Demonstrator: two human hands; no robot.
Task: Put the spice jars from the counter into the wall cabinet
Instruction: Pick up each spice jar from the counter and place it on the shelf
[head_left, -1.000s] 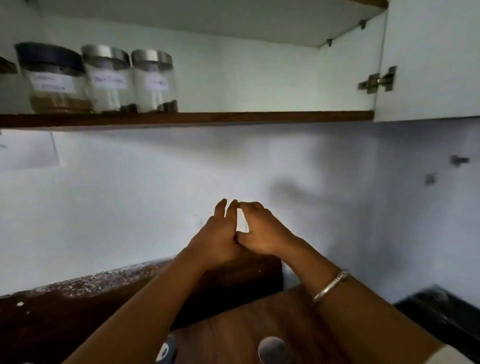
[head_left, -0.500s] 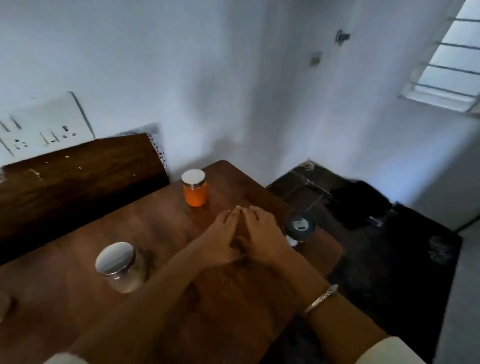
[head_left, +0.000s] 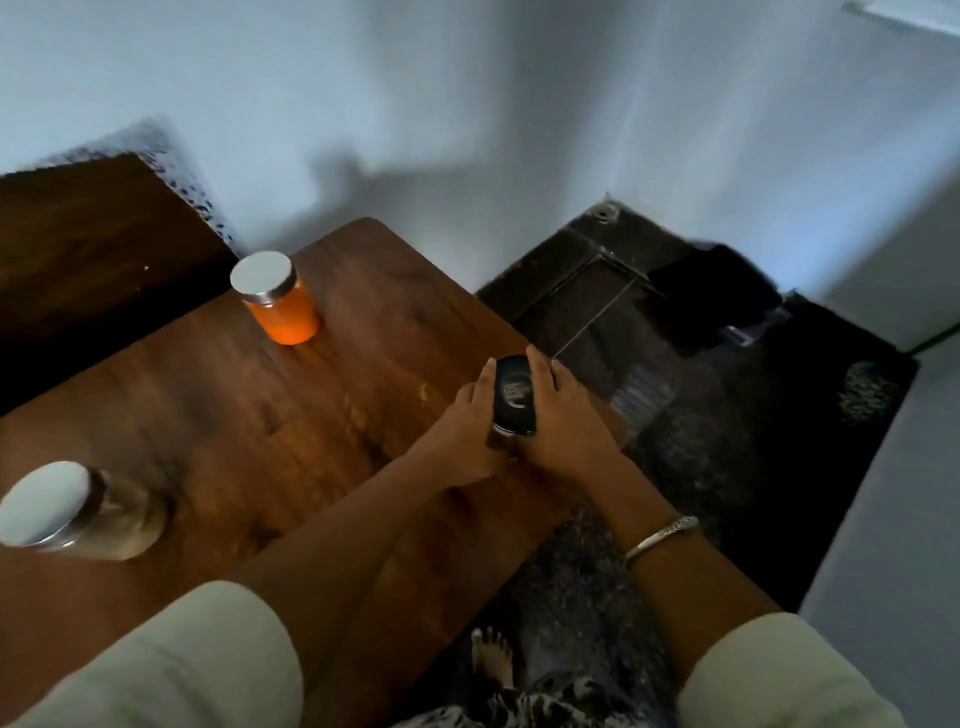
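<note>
Brown wooden tabletop, slanting from lower left up to a rounded far corner close against the pale wall. At far left, beyond its left edge, a darker wooden ledge. Right edge running diagonally down the view, with dark floor below it and a bare foot near the bottom. Broad stretch of bare wood between the two silver-lidded jars and the hands.

Out of a pale sleeve, the left hand, fingers curved against the left side of a black-lidded jar, one fingertip up beside the lid. Opposite it, the right hand, a metal bangle on its wrist, wrapped round the jar's right side with fingers at the lid's far rim. Gripped between both palms, right at the tabletop's right edge; cannot tell whether resting on the wood or lifted off it.

At lower left, a clear jar with a silver lid, standing on the tabletop well apart from the hands; contents too blurred to tell. Farther back, near the far corner, an orange jar with a silver lid, orange contents up almost to the lid. Under the black lid, contents hidden by the hands.
</note>
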